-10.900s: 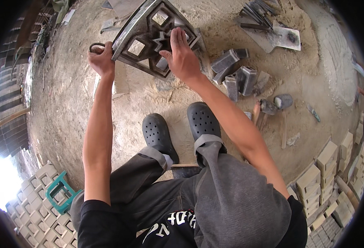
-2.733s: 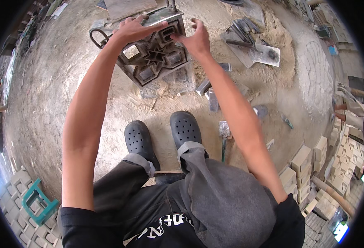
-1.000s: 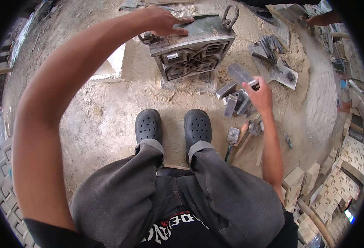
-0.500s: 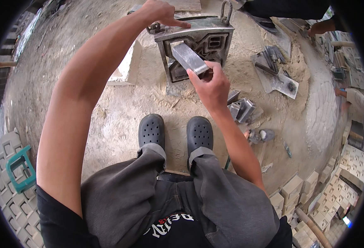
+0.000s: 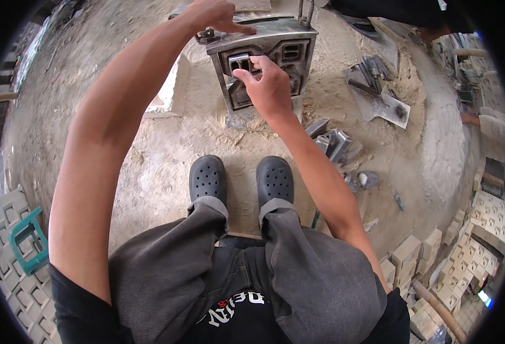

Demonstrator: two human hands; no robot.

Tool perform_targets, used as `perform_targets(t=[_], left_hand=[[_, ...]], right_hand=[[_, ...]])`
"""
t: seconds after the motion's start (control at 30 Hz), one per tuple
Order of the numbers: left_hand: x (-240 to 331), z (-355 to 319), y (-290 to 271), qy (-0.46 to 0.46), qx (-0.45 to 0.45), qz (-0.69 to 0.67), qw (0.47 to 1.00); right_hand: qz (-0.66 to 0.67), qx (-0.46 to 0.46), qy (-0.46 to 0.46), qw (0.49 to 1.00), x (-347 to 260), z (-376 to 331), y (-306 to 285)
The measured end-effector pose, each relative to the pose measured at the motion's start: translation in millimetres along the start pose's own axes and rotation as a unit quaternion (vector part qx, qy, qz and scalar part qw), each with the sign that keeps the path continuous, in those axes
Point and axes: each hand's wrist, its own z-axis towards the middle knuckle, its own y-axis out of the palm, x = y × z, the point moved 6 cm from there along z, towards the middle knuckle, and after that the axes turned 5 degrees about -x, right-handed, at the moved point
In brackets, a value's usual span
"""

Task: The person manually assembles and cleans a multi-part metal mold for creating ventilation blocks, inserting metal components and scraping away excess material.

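A heavy metal mould (image 5: pixel 264 41) with recessed shapes in its front face stands upright on the dusty ground ahead of my feet. My left hand (image 5: pixel 215 16) grips it at the top left, one finger stretched along the upper edge; its other fingers are partly out of sight. With thumb and fingertips, my right hand (image 5: pixel 267 86) holds a silvery metal block (image 5: pixel 240 59) at the upper-left recess of the mould's face. Most of the block sits in that recess, leaving one hollow-looking end showing. How deep it goes is hidden.
More metal blocks (image 5: pixel 336 143) lie on the ground right of the mould. Beyond them are metal bars on a plate (image 5: pixel 393 112). Pale cast blocks (image 5: pixel 407 255) are stacked at right, others at left beside a green stool (image 5: pixel 32 241). Another person's dark clothing (image 5: pixel 401 14) shows top right.
My right hand has moved forward and left, bringing the metal block from in front of the mould into its upper-left recess. My left hand keeps its place on the mould's top.
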Motion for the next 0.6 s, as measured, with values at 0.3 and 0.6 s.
perform_targets(t=[0.3,0.6], left_hand=[[-4.4,4.9,5.8,-0.023,-0.01,0.032,0.999],[7.6,-8.4,-2.6,-0.047,-0.039,0.02,0.998]], right_hand=[[-0.116,-0.084,0.128,0.981,10.1,20.0,-2.2],[-0.171,-0.108,0.132,0.971,34.4,27.2,2.9]])
